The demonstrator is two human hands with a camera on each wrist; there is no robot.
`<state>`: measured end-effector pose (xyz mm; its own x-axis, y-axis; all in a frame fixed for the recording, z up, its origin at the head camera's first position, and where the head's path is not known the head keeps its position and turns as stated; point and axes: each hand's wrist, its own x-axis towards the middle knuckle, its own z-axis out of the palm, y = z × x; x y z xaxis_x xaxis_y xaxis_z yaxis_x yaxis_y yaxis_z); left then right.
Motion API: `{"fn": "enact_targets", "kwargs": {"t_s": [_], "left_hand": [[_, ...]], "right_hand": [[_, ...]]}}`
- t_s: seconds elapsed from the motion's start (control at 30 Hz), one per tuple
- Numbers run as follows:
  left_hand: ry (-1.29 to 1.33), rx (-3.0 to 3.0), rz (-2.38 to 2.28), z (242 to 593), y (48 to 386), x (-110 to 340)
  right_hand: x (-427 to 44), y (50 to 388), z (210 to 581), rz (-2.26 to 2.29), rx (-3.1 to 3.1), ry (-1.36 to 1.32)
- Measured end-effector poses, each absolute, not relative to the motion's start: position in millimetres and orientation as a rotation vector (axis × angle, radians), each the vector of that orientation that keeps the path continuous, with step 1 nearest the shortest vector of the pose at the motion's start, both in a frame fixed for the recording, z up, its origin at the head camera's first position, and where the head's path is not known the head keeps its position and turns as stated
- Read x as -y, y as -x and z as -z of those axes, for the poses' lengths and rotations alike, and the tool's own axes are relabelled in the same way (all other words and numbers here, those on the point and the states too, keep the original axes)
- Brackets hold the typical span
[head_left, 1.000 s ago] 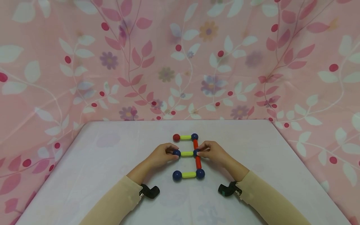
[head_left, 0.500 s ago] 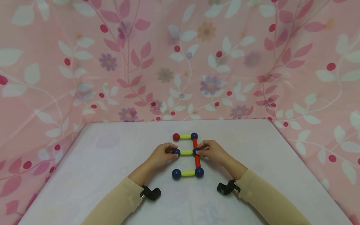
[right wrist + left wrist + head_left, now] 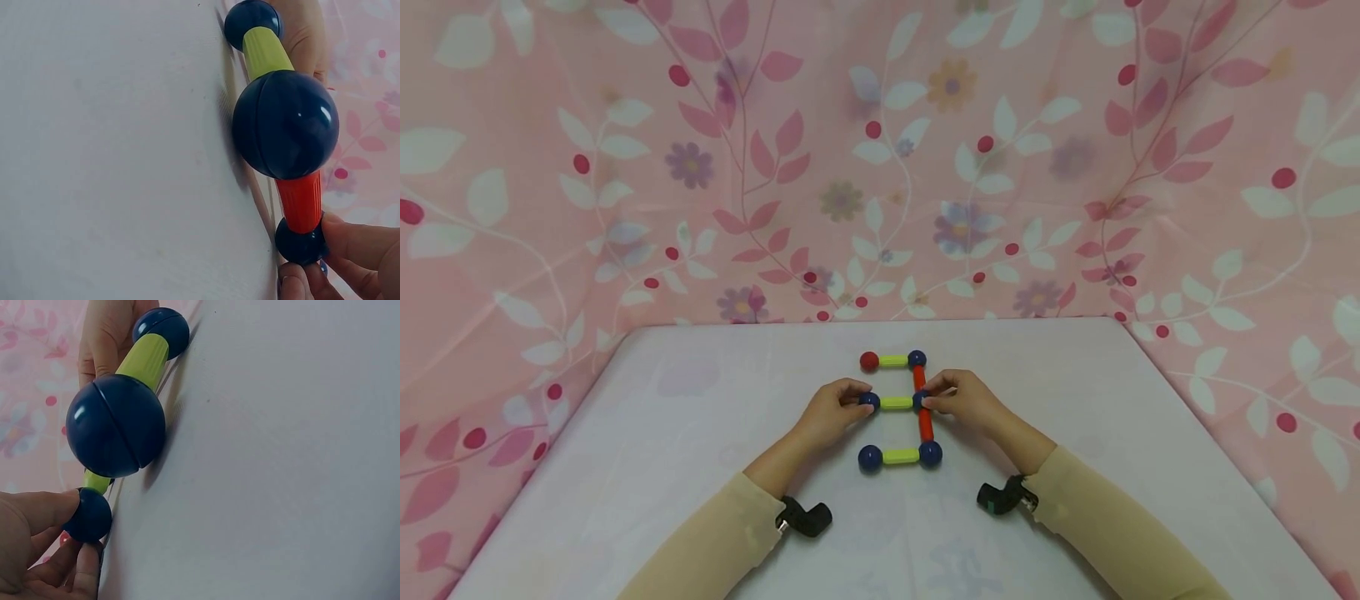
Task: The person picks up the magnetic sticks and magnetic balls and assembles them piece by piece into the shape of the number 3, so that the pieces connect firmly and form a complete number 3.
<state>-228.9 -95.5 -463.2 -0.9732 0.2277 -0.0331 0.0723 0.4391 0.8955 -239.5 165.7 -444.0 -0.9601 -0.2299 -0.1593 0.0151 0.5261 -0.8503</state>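
A figure of balls and rods lies on the table, its three yellow-green rods running left from a line of two red rods. My left hand [image 3: 835, 412] pinches the blue ball [image 3: 89, 515] at the left end of the middle yellow-green rod [image 3: 897, 403]. With thumb and fingers, my right hand [image 3: 964, 398] grips the blue ball [image 3: 301, 240] where that rod meets the upper red rod [image 3: 919, 377] and the lower red rod [image 3: 926, 426]. A red ball [image 3: 868, 361] ends the top row. Nearest me, the bottom yellow-green rod [image 3: 901, 457] joins two blue balls.
The white table [image 3: 700, 500] has its far edge behind the figure. Pink floral cloth [image 3: 880, 167] hangs behind and at both sides. Black wrist cameras sit at the left cuff [image 3: 805, 517] and the right cuff [image 3: 1001, 497].
The whole figure has shifted slightly away from me, toward the far edge. Both hands keep hold of the same two balls.
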Motion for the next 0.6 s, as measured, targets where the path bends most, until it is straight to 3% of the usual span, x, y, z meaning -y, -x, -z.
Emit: {"fn": "enact_targets", "kwargs": {"t_s": [0.6], "left_hand": [[-0.162, -2.571, -1.638, 458.7, 223.0, 124.1]], "right_hand": [[-191.5, 234.8, 435.9, 1.359, -2.589, 0.232]]}}
